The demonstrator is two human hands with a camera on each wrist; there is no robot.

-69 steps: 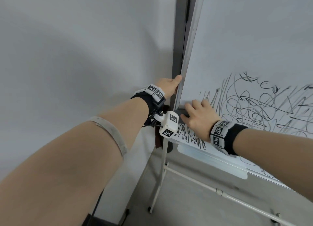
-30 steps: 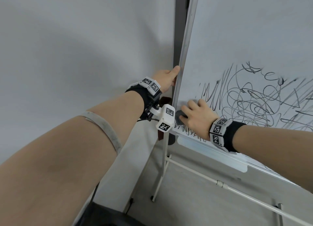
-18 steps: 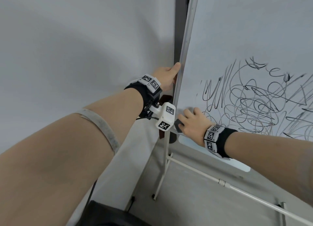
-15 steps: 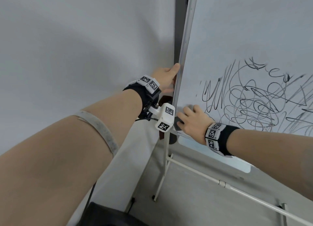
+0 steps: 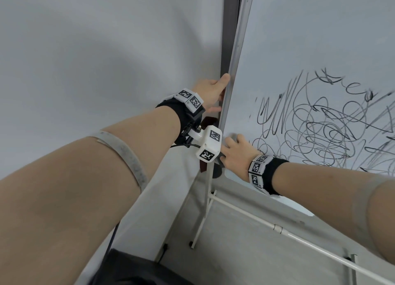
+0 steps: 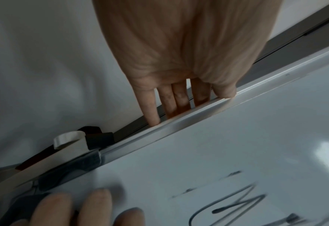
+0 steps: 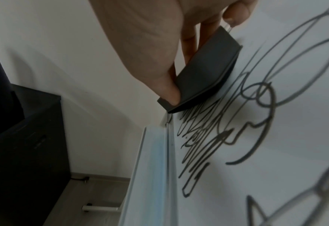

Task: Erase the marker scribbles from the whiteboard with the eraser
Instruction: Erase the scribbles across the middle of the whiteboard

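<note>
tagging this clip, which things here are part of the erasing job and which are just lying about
Job:
- eraser, held by right hand
- marker scribbles
- whiteboard, left hand gripping its edge

Lying about:
- black cabinet
- whiteboard stand

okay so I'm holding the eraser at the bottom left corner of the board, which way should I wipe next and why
Probably sweep the eraser rightward along the bottom edge. Your right hand presses it flat at the corner, dense scribbles lie right beside it, and your left hand steadies the whiteboard frame.
</note>
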